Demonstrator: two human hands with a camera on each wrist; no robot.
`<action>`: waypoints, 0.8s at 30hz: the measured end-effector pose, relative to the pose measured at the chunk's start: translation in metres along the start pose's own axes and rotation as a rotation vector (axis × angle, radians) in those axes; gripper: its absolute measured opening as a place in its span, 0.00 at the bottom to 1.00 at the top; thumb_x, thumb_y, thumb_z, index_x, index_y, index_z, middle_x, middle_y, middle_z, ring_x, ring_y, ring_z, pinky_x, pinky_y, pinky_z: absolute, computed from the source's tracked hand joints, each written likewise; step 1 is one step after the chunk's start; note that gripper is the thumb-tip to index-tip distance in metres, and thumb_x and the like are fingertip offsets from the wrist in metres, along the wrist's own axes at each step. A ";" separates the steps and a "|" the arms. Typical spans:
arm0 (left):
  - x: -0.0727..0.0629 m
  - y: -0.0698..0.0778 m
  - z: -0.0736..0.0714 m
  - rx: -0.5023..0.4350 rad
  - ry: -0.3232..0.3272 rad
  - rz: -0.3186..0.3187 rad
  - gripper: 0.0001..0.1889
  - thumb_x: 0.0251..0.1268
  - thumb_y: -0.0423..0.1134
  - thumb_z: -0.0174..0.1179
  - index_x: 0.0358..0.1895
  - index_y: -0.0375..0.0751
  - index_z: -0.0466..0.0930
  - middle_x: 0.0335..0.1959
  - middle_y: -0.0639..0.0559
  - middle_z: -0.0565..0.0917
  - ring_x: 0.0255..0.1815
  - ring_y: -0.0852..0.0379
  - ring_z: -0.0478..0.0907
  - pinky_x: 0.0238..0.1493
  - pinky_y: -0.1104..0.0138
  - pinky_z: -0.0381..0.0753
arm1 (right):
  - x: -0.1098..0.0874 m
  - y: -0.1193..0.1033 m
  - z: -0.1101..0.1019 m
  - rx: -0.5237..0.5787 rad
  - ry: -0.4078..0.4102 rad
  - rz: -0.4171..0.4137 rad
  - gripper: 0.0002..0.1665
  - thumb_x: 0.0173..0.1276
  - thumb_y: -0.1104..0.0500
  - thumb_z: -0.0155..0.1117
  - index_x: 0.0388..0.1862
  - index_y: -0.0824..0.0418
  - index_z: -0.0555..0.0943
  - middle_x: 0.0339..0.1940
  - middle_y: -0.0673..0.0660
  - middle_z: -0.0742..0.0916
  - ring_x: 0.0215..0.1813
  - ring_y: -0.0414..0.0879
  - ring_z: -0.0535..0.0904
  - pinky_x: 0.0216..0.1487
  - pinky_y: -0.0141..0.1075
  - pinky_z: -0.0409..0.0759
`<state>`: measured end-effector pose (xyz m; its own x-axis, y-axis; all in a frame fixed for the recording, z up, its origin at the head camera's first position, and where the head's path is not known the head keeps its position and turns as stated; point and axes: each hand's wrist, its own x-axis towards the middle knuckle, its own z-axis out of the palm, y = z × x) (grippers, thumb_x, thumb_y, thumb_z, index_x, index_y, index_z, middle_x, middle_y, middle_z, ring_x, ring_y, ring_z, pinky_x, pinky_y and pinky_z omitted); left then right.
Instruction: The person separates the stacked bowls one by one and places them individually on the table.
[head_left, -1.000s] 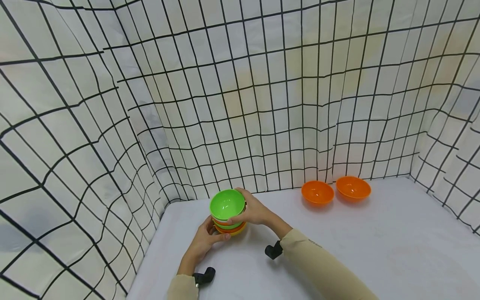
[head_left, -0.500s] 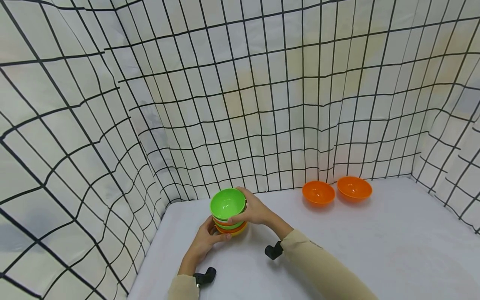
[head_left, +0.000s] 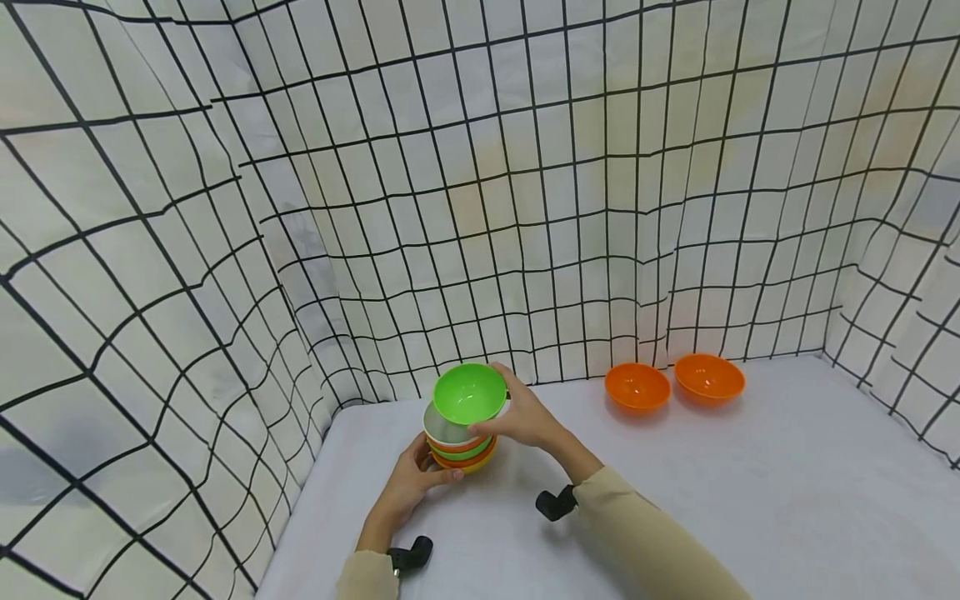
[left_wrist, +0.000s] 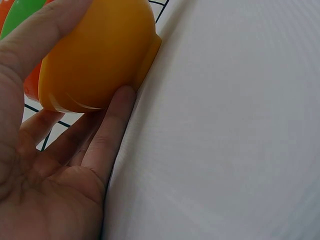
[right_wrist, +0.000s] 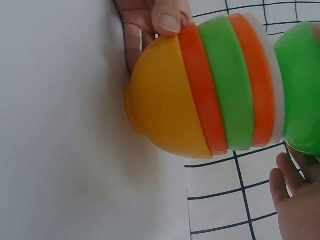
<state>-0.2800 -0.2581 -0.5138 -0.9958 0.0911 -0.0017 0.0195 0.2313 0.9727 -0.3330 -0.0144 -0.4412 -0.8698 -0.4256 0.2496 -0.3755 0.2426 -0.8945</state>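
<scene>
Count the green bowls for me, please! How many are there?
2. One green bowl is in the right hand, over the white bowl. The other green bowl is lower down, between two orange bowls. Any fully nested inside another bowl would be hidden.

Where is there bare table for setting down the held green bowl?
The white table is bare right of the right sleeve, and between the orange bowls and the right grip. Around the bowl stack, held by the left grip, it is crowded.
</scene>
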 end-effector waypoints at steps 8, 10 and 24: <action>0.001 0.000 -0.001 -0.001 0.006 0.004 0.50 0.51 0.39 0.80 0.78 0.52 0.62 0.76 0.48 0.70 0.81 0.40 0.62 0.81 0.47 0.63 | -0.008 0.000 -0.012 0.101 0.063 0.015 0.59 0.50 0.50 0.86 0.78 0.42 0.62 0.68 0.47 0.78 0.64 0.49 0.76 0.66 0.50 0.80; 0.001 -0.001 -0.001 0.002 0.004 0.005 0.50 0.51 0.39 0.80 0.78 0.51 0.62 0.77 0.47 0.70 0.81 0.39 0.61 0.80 0.46 0.63 | -0.010 0.001 -0.015 0.126 0.076 0.012 0.59 0.50 0.51 0.86 0.77 0.42 0.62 0.68 0.47 0.78 0.64 0.49 0.77 0.66 0.49 0.81; 0.004 -0.004 0.000 -0.018 -0.002 -0.002 0.53 0.48 0.42 0.82 0.78 0.53 0.61 0.79 0.48 0.67 0.82 0.40 0.58 0.82 0.46 0.60 | -0.024 0.016 -0.035 0.180 0.176 0.078 0.62 0.50 0.51 0.86 0.80 0.48 0.59 0.72 0.55 0.75 0.68 0.53 0.75 0.68 0.48 0.82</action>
<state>-0.2838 -0.2591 -0.5178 -0.9957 0.0929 -0.0045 0.0155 0.2136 0.9768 -0.3296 0.0306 -0.4485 -0.9419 -0.2501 0.2242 -0.2562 0.1033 -0.9611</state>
